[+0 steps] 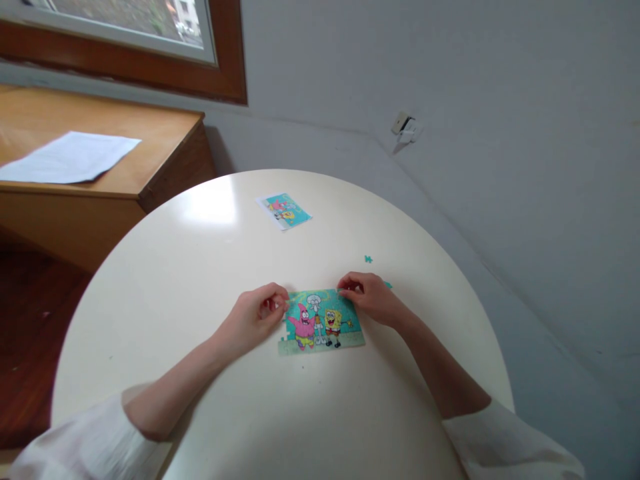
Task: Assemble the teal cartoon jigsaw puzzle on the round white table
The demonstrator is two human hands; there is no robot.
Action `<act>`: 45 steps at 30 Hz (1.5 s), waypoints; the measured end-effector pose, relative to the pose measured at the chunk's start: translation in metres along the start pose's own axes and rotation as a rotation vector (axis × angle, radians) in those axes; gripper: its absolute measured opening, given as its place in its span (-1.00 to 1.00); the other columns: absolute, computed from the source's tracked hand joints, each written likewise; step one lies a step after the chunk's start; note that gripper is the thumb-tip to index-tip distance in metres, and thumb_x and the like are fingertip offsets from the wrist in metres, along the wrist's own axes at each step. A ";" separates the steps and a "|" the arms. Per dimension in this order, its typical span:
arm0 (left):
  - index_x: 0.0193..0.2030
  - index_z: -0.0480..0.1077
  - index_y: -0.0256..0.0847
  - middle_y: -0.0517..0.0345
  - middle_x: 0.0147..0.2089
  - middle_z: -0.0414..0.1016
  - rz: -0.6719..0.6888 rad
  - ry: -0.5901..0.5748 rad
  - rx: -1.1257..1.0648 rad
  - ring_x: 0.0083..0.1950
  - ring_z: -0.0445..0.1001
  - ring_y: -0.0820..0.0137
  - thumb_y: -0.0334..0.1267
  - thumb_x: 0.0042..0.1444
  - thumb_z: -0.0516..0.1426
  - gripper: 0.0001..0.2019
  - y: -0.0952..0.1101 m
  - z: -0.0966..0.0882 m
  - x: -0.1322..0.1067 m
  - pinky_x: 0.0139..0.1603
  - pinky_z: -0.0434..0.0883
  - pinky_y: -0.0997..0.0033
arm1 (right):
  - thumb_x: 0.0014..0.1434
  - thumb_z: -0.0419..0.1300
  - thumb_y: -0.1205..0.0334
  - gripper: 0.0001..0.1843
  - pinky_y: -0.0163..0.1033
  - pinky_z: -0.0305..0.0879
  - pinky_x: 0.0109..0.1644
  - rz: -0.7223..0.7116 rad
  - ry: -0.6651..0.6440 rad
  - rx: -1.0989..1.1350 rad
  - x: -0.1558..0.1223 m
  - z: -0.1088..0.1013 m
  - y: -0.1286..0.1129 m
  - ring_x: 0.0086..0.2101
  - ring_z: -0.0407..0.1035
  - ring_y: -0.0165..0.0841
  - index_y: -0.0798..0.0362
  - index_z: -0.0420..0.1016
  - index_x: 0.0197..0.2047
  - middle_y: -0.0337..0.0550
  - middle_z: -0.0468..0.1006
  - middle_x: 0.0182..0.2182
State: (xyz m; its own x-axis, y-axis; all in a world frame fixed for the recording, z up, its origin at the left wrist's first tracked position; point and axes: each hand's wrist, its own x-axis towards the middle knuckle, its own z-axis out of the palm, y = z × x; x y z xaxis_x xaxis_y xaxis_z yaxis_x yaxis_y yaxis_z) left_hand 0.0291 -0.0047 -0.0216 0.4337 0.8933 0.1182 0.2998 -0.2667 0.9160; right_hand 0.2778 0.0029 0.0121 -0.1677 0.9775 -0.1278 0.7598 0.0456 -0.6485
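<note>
A cartoon jigsaw puzzle [320,327] lies flat on the white round table, with pink, grey and yellow figures on a teal background. Its left edge is notched where pieces are absent. My left hand [259,312] is closed, thumb and forefinger pinched at the puzzle's upper left corner; whether a loose piece is between them I cannot tell. At the top edge, towards the right, the fingers of my right hand [367,295] are bent and pressed on the puzzle. A loose teal puzzle piece [369,259] lies beyond my right hand, and another teal piece [388,285] is partly hidden behind it.
A printed picture card [286,211] with the same cartoon lies farther back on the round table [165,300]. To the left stands a wooden desk [165,123] with white paper [70,158] on it, below a window. A wall socket [407,128] is behind.
</note>
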 end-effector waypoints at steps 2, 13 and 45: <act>-0.35 0.30 -0.24 0.26 -0.47 0.26 -0.004 -0.003 0.004 -0.47 0.21 0.54 -0.30 0.09 0.01 -0.91 0.000 0.000 0.000 -0.46 0.20 0.56 | -0.01 0.11 0.38 -0.92 -0.29 0.18 -0.33 -0.035 0.028 -0.037 0.001 0.001 0.001 -0.45 0.25 -0.42 0.09 0.43 -0.42 -0.22 0.42 -0.47; -0.36 0.29 -0.23 0.26 -0.48 0.26 -0.003 -0.006 -0.002 -0.47 0.21 0.54 -0.30 0.09 0.02 -0.92 -0.001 -0.001 -0.001 -0.46 0.20 0.56 | 0.00 0.10 0.47 -0.88 -0.23 0.18 -0.18 -0.138 0.081 -0.104 0.002 0.007 0.010 -0.31 0.23 -0.36 0.08 0.39 -0.40 -0.16 0.35 -0.35; -0.45 0.25 -0.24 0.25 -0.51 0.27 -0.040 0.064 0.056 -0.48 0.22 0.52 -0.31 0.01 0.00 -0.92 0.008 -0.003 0.002 -0.47 0.21 0.54 | 0.26 -0.26 -0.04 -0.38 0.16 -0.16 0.22 -0.299 0.495 -0.341 -0.006 -0.006 -0.054 0.26 -0.25 -0.11 -0.02 -0.27 0.32 -0.05 -0.06 0.29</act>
State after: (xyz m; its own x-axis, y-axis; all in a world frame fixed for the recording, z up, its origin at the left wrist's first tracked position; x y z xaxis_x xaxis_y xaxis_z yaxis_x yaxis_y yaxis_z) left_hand 0.0301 -0.0042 -0.0126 0.3657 0.9245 0.1075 0.3637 -0.2483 0.8978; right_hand 0.2411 -0.0046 0.0524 -0.1557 0.8879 0.4328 0.8949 0.3123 -0.3187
